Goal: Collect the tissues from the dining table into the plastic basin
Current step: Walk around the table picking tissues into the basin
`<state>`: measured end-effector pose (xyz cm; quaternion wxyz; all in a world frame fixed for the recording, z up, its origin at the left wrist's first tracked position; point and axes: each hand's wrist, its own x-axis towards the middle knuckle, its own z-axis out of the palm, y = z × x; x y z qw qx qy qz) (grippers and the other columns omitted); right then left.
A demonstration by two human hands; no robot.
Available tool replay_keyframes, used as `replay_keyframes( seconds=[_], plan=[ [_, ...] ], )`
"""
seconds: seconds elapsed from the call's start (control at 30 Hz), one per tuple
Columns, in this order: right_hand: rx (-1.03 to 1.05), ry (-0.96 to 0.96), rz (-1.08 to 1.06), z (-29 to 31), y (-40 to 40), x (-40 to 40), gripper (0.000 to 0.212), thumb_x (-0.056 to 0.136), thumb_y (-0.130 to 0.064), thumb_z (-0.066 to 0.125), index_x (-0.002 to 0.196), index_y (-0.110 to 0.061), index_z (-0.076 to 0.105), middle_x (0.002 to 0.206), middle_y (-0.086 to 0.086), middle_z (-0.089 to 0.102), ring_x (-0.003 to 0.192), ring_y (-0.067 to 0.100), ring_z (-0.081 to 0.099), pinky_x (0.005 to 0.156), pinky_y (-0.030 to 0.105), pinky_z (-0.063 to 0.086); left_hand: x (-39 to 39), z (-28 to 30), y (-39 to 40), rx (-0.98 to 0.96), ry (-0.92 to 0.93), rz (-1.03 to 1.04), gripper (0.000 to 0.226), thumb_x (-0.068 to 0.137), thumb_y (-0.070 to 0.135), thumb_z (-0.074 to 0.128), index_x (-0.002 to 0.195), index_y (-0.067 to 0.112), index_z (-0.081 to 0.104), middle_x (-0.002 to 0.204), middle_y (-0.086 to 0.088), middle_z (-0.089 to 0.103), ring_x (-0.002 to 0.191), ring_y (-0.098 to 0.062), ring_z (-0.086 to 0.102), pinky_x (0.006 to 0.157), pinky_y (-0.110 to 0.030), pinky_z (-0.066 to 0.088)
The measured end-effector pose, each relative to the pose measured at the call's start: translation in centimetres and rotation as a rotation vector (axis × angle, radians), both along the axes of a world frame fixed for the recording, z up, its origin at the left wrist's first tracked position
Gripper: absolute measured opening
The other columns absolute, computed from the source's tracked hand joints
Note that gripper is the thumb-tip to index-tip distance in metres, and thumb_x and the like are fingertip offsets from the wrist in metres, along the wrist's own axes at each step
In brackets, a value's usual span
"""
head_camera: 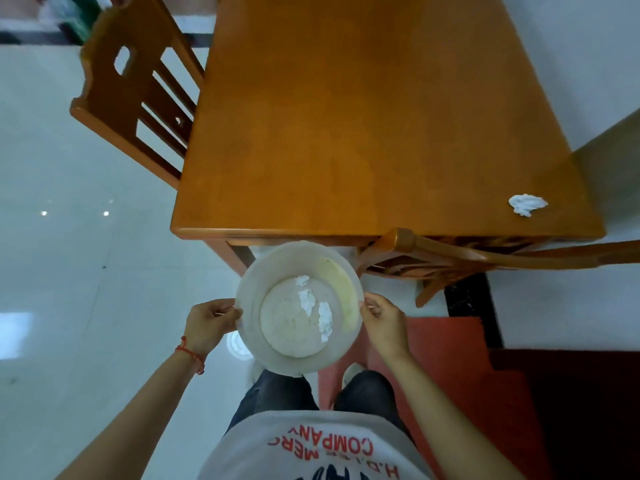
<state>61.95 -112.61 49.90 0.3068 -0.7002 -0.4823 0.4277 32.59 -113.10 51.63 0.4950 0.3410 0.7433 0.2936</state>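
I hold a round translucent white plastic basin (258, 271) in the air, just in front of the near edge of the wooden dining table (363, 116). My left hand (207, 323) grips its left rim and my right hand (382, 323) grips its right rim. Three crumpled white tissues (306, 299) lie on the basin's bottom. One crumpled white tissue (527, 204) rests on the table near its front right corner, well to the right of the basin.
A wooden chair (135, 98) stands at the table's left side. Another chair's curved back (485, 259) sits at the near right edge, below the lone tissue. Shiny white floor lies on the left, a red mat (450, 341) on the right.
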Motion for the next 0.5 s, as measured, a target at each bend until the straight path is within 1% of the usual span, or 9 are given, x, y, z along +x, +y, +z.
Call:
replay_keyframes(
  seconds=[0.1,0.17,0.2,0.27,0.33,0.4,0.47,0.5],
  plan=[
    [-0.011,-0.016,0.075,0.4,1.0,1.7,0.026,0.087,-0.014,0.057,0.112,-0.010,0.063,0.104,0.004,0.068,0.090,0.011,0.060,0.080,0.023,0.046,2.0,0.0,-1.2,0.004,-0.010,0.104,0.020,0.080,-0.002,0.062,0.099,-0.002,0.068,0.094,-0.012,0.067,0.075,-0.024,0.064,0.080,-0.036,0.051],
    [-0.014,-0.018,0.107,0.6,1.6,2.5,0.026,0.088,-0.015,0.057,0.113,-0.009,0.062,0.107,0.006,0.068,0.093,0.012,0.060,0.082,0.023,0.046,3.0,0.2,-1.7,0.010,-0.016,0.149,0.021,0.080,-0.002,0.061,0.100,-0.003,0.067,0.094,-0.012,0.066,0.078,-0.027,0.063,0.080,-0.035,0.051],
    [-0.014,-0.019,0.120,0.6,1.7,2.7,0.027,0.088,-0.015,0.057,0.113,-0.009,0.062,0.107,0.006,0.068,0.092,0.011,0.060,0.080,0.019,0.045,3.4,0.2,-2.0,0.012,-0.025,0.170,0.021,0.080,-0.002,0.061,0.101,-0.004,0.066,0.094,-0.012,0.066,0.079,-0.028,0.063,0.079,-0.036,0.051],
    [-0.018,-0.017,0.138,0.7,2.0,3.0,0.027,0.088,-0.016,0.056,0.114,-0.011,0.061,0.106,0.004,0.068,0.088,0.005,0.058,0.072,0.006,0.041,3.8,0.1,-2.4,0.012,-0.036,0.201,0.021,0.080,-0.002,0.061,0.100,-0.003,0.067,0.093,-0.012,0.067,0.079,-0.029,0.064,0.080,-0.037,0.052],
    [-0.013,-0.018,0.162,0.7,2.2,3.1,0.027,0.088,-0.016,0.056,0.115,-0.012,0.060,0.104,0.002,0.068,0.086,0.003,0.058,0.066,0.002,0.040,4.0,0.1,-2.6,0.011,-0.036,0.216,0.020,0.080,-0.002,0.062,0.099,-0.003,0.067,0.092,-0.011,0.067,0.077,-0.027,0.065,0.078,-0.035,0.052],
    [0.001,-0.027,0.182,1.1,2.3,3.0,0.029,0.088,-0.017,0.057,0.116,-0.013,0.059,0.104,0.001,0.066,0.090,0.008,0.059,0.071,0.007,0.041,3.9,0.1,-2.5,0.015,-0.032,0.224,0.020,0.079,-0.002,0.062,0.098,-0.003,0.068,0.091,-0.011,0.067,0.074,-0.023,0.065,0.077,-0.033,0.052],
    [0.017,-0.045,0.191,1.5,2.1,3.0,0.031,0.088,-0.017,0.057,0.118,-0.011,0.058,0.108,0.005,0.065,0.093,0.012,0.059,0.079,0.020,0.045,3.6,0.1,-2.3,0.013,-0.028,0.228,0.019,0.079,-0.002,0.062,0.098,-0.002,0.068,0.091,-0.012,0.068,0.075,-0.025,0.065,0.079,-0.037,0.052],
    [0.031,-0.049,0.201,1.8,2.0,2.9,0.032,0.088,-0.017,0.057,0.119,-0.011,0.057,0.110,0.007,0.065,0.093,0.012,0.059,0.081,0.024,0.046,3.5,0.0,-2.2,0.014,-0.024,0.229,0.019,0.079,-0.001,0.063,0.097,-0.002,0.068,0.091,-0.012,0.068,0.077,-0.028,0.065,0.081,-0.039,0.052]
  ],
)
